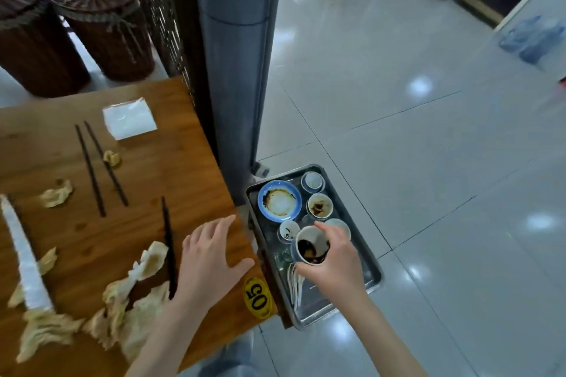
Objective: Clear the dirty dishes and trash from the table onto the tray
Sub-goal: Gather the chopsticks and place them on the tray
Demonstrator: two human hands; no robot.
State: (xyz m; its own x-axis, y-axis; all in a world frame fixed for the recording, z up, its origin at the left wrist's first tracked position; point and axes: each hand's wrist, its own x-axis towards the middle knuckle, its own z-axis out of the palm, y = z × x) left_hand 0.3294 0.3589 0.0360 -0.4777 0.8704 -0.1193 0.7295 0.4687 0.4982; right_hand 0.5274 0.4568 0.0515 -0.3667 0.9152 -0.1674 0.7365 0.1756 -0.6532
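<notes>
My right hand (335, 260) grips a dirty white cup (311, 246) with dark residue, tilted over the metal tray (372, 272) beside the table. The tray holds a blue-rimmed plate (279, 203), a stained bowl (320, 206), small cups (312, 181) and white spoons (296, 285). My left hand (209, 257) rests flat, fingers spread, on the wooden table (171, 168) near its right edge. On the table lie crumpled napkins (128, 300), dark chopsticks (101, 167), a single chopstick (169, 242) and a clear packet (129, 122).
A grey pillar (237, 55) stands right behind the tray. Two wicker stools (101, 24) sit beyond the table's far edge. A yellow "05" sticker (258, 297) marks the table corner. A long white wrapper (26, 257) lies at the left. Tiled floor (428, 162) extends to the right.
</notes>
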